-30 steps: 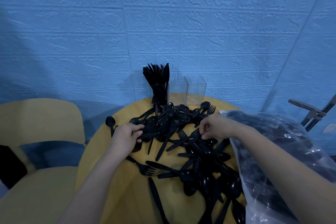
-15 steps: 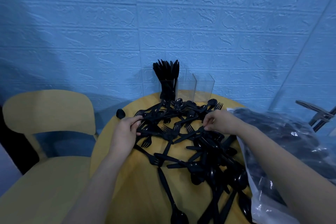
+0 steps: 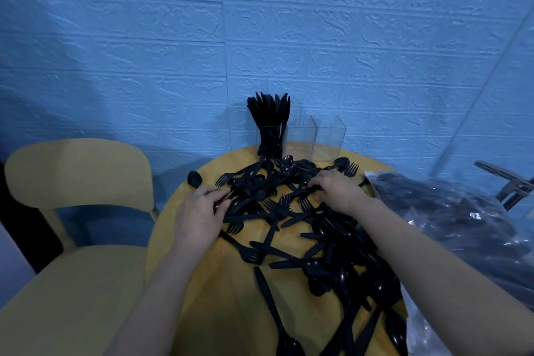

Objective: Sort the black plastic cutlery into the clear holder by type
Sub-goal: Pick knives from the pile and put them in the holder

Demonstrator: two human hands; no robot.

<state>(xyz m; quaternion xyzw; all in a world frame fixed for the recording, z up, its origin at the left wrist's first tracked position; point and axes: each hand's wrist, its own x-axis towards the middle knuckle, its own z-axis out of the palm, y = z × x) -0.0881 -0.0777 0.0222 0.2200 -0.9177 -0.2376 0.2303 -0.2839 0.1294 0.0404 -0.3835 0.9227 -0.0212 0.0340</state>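
Note:
A heap of black plastic cutlery, forks, spoons and knives mixed, covers the round yellow table. The clear holder stands at the table's far edge against the wall. Its left compartment is packed with upright black knives; the middle and right compartments look bare. My left hand lies on the heap's left side, fingers and thumb curled round black pieces. My right hand reaches into the far part of the heap and pinches a black handle between fingers and thumb.
A clear plastic bag holding more black cutlery lies at the table's right edge under my right forearm. A yellow chair stands to the left. A metal fitting sticks out at far right. The blue wall is right behind the holder.
The view has swung left and closer. My right hand has moved further into the heap towards the holder. My left hand stays on the heap's left side, still gripping.

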